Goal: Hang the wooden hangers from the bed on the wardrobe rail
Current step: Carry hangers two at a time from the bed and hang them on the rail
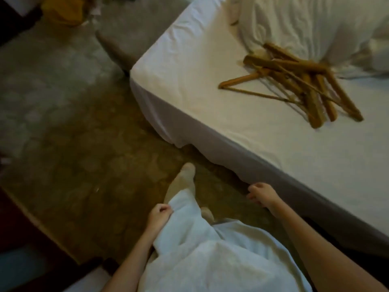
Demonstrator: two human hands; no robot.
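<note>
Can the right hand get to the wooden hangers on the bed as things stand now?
Probably yes, after a step forward. The right hand hangs empty beside the bed, and nothing stands between it and the wooden hangers.

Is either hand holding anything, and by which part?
Nothing is held. The left hand and right hand are loosely curled, empty; the wooden hangers lie piled on the bed.

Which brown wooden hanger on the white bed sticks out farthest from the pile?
The brown wooden hanger at the left edge of the pile: its tip lies alone on the white bed, while the others overlap.
</note>
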